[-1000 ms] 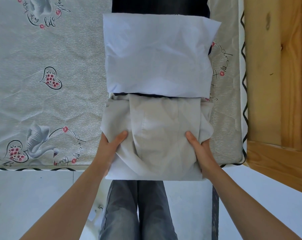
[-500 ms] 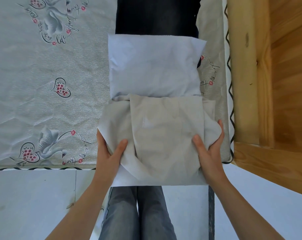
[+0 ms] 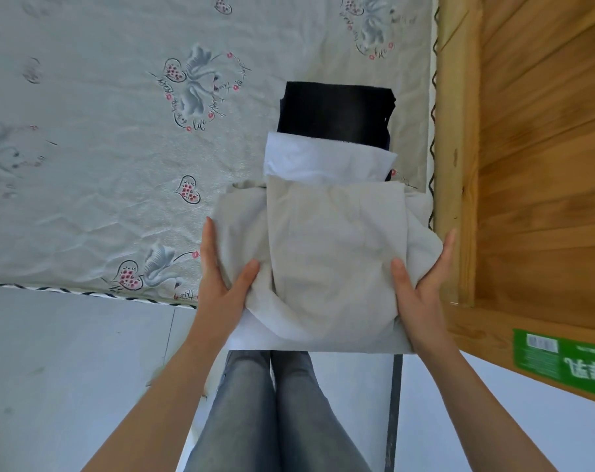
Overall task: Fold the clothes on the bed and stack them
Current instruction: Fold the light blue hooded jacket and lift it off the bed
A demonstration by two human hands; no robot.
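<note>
A folded beige garment (image 3: 333,257) is lifted over the near right corner of the bed. My left hand (image 3: 222,277) grips its left side, thumb on top and fingers underneath. My right hand (image 3: 422,284) grips its right side the same way. Behind it on the mattress lies a folded white garment (image 3: 326,163), partly covered by the beige one. A folded black garment (image 3: 337,112) lies beyond the white one, its near edge hidden.
The patterned grey mattress (image 3: 119,148) stretches to the left and far side. A wooden bed frame (image 3: 456,148) and wooden panel wall (image 3: 544,165) stand close on the right. A green label (image 3: 561,359) sits on the wood. My jeans-clad legs (image 3: 275,410) stand on the pale floor.
Both hands have lifted the beige garment and carried it forward over the white one. Their fingers have slid further under its sides. The view has tilted up, showing more mattress.
</note>
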